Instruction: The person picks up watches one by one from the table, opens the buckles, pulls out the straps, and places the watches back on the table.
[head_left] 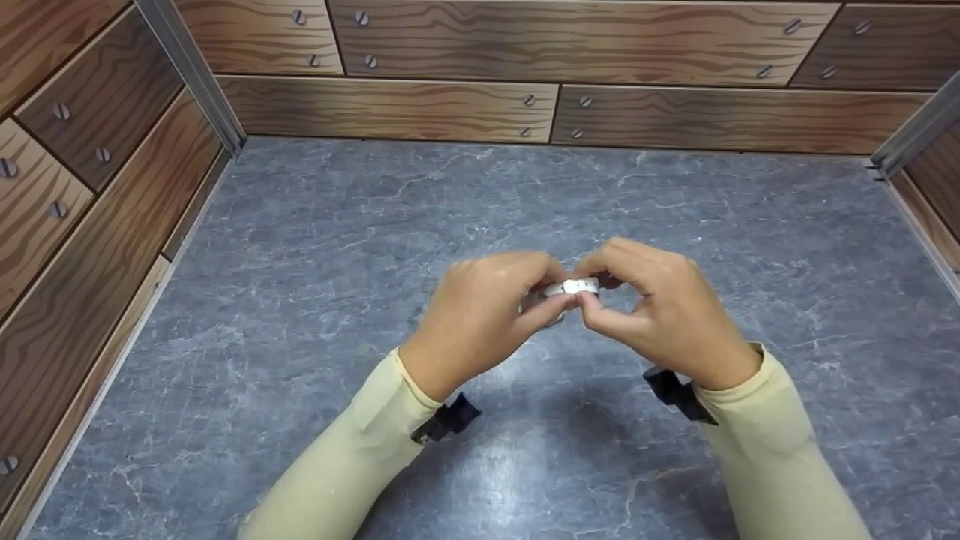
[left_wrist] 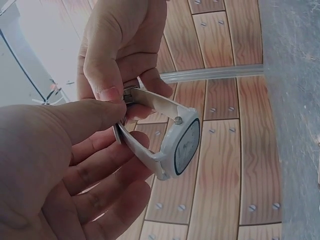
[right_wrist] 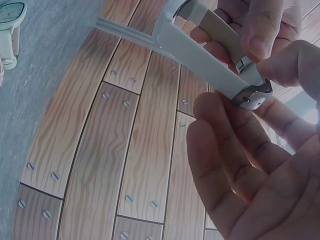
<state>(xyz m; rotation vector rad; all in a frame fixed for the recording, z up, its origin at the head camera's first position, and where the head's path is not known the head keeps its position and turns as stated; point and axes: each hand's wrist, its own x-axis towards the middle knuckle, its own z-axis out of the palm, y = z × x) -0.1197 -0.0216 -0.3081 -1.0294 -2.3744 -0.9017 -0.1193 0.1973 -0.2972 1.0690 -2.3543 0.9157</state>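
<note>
A white wristwatch [head_left: 581, 286] is held up between both hands over the floor surface. Its strap loops back to a metal clasp [right_wrist: 254, 97], where the fingers of both hands meet. My left hand [head_left: 484, 311] pinches the strap by the clasp with thumb and forefinger. From the other side, my right hand [head_left: 664, 304] pinches the clasp end, its other fingers spread below in the right wrist view. The dark-rimmed watch face [left_wrist: 187, 146] points away from the hands in the left wrist view. Fingers hide part of the clasp.
Grey marbled surface [head_left: 360, 225] lies below. Wood-patterned panels [head_left: 585, 41] wall it in at the back and sides, with metal corner posts [head_left: 191, 71]. A green-rimmed watch image [right_wrist: 11, 17], apparently a reflection, shows in the right wrist view. Black mounts [head_left: 450, 418] sit at the wrists.
</note>
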